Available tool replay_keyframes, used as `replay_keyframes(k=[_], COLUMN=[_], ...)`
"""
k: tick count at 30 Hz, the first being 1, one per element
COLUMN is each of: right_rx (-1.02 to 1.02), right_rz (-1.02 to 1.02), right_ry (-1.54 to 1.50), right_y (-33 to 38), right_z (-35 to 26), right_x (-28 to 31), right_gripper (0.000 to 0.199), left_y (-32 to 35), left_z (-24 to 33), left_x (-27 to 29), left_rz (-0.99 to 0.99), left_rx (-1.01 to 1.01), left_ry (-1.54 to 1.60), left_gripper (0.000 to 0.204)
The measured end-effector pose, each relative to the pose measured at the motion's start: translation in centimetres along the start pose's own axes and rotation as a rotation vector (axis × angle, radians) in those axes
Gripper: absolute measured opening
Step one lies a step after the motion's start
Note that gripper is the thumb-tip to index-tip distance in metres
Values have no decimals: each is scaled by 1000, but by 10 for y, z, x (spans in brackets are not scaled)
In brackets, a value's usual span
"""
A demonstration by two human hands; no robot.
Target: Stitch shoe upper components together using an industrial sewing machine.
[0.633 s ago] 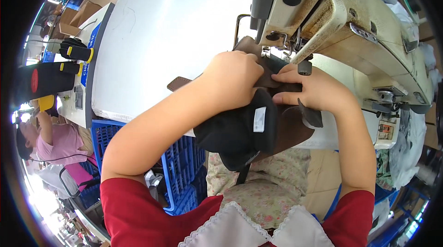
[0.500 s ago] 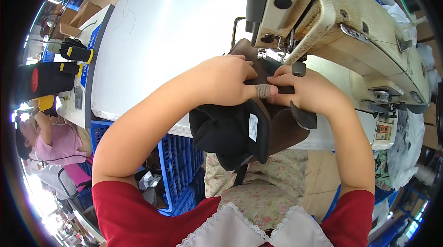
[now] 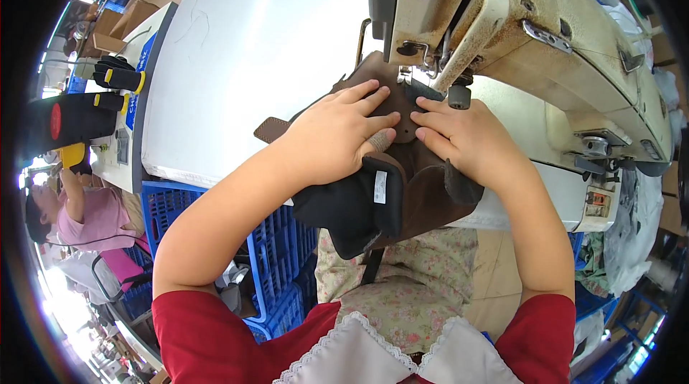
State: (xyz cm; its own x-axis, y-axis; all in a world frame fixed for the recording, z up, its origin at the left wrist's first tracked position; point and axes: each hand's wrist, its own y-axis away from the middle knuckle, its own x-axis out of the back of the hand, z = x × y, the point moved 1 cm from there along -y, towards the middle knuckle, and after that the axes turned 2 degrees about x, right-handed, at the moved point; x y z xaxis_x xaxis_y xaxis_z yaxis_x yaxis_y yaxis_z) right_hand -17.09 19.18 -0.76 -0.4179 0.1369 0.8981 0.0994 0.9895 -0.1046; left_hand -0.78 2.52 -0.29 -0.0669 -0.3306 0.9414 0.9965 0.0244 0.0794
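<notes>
Two bare hands rest on a dark brown, leather-like piece (image 3: 402, 100) at the near edge of a white, smooth-topped table (image 3: 251, 47); the left hand (image 3: 334, 133) lies on the piece's left part, its fingers spread and loosely curved, with a beige band (image 3: 380, 141) around the thumb; the right hand (image 3: 470, 136) lies opposite, fingers parted, their tips on the piece's right side; neither hand closes into a fist.

The brown piece reaches the metal presser foot (image 3: 410, 75) of a cream, rust-stained sewing machine (image 3: 517, 32) at the far right; whether the foot touches it I cannot tell; a soft black fabric part (image 3: 334, 208) with a white rectangular label (image 3: 380, 186) hangs at its near left; a small brown tab with a stitched edge (image 3: 272, 129) shows left of the left hand; a blue slatted plastic crate (image 3: 276, 255) stands below the table, near left.
</notes>
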Motion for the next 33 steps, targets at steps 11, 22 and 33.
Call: replay_keyframes(k=[11,22,33], right_rx=[33,-158,-164], right_rz=[128,3,200], right_ry=[-35,-116,-157], right_y=[-1,-5,-7], right_z=[6,3,4], right_x=[-9,-7,-23], right_gripper=[29,30,27], left_y=[-7,-17,-27], left_z=[-17,-36,-50], left_x=[0,1,13], left_rz=[81,64,32], left_rx=[-92,-112,-192], left_ry=[32,94,137], left_gripper=[39,32,70])
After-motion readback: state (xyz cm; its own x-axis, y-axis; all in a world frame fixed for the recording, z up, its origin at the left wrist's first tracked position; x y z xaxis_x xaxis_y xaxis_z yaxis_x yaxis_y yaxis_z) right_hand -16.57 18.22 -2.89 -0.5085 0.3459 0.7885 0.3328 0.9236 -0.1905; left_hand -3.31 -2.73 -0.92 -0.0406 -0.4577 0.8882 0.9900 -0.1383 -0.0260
